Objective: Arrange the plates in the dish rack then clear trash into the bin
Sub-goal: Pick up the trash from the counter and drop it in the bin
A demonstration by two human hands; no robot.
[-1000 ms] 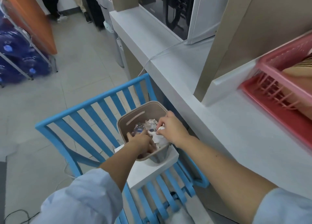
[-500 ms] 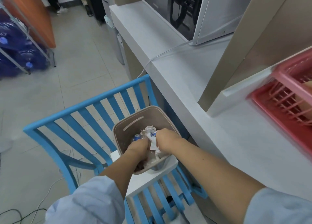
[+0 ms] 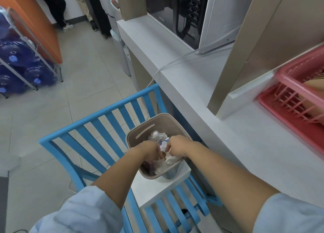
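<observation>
- The bin [image 3: 158,124] sat on a white block on the blue chair [image 3: 98,125], beside the desk [image 3: 192,85].
- Both hands were inside it — left hand [image 3: 149,151] and right hand [image 3: 177,145] curled round crumpled trash [image 3: 160,138].
- The pink dish rack [image 3: 298,92] stood on the desk, well apart.

bin [image 3: 158,123]: light brown
chair [image 3: 98,117]: bright blue
dish rack [image 3: 296,99]: pink and red
counter [image 3: 201,81]: white
water jugs [image 3: 21,57]: dark blue

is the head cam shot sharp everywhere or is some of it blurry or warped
Head view: the hands and bin are fairly sharp; the pink dish rack at the right edge is smeared; the wide lens bends the counter edge; soft, even light, faint glare on the microwave.
</observation>
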